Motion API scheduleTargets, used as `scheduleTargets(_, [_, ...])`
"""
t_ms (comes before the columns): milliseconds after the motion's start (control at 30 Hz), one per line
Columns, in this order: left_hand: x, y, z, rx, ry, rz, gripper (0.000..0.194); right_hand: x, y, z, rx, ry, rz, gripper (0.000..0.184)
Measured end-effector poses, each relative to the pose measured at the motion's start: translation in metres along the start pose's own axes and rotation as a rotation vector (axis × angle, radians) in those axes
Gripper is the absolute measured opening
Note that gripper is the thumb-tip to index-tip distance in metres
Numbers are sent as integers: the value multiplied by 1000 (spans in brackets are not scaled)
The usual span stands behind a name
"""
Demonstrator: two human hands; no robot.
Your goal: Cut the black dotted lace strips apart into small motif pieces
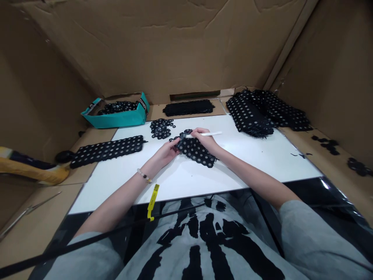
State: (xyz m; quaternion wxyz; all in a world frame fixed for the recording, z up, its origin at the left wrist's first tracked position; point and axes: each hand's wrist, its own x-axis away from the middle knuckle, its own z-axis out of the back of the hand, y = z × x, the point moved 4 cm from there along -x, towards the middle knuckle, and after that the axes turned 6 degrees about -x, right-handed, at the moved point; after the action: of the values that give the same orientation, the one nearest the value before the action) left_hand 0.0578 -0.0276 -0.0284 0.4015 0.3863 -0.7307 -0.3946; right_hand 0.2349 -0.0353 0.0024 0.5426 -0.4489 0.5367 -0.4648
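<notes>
Two hands work a piece of black dotted lace over a white table (256, 163).

Left to right: a teal cardboard box (122, 121) holds black lace scraps (118, 107), a dotted lace strip (106, 151) lies on the table, and a heap of cut lace rounds (161, 128) sits beyond it. The left hand (164, 152) has its grip half closed, curled onto the lace piece (195, 149), which lies mid-table between both hands, its ragged top edge gathered and its dots intact. The right hand (205, 140) has its grip pinched around a slim white tool (208, 134), its tip at the lace; what kind of tool is unclear. Further right lies a stack of dotted lace (250, 114).
</notes>
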Motion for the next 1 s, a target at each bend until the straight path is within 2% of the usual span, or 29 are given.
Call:
scheduleTargets(133, [1, 0, -1, -30, -33, 5, 23, -1, 4, 0, 42, -29, -18, 17])
scheduleTargets(333, [4, 2, -2, -133, -8, 27, 34, 0, 3, -1, 60, -37, 3, 15])
scheduleTargets(667, [1, 2, 2, -120, 38, -30, 29, 5, 0, -5, 121, -55, 4, 15])
scheduleTargets(800, [1, 0, 3, -96, 96, -32, 33, 12, 0, -10, 193, -32, 47, 16])
scheduleTargets(1000, [3, -3, 4, -109, 188, -107, 31, 18, 6, -19, 340, -3, 115, 15])
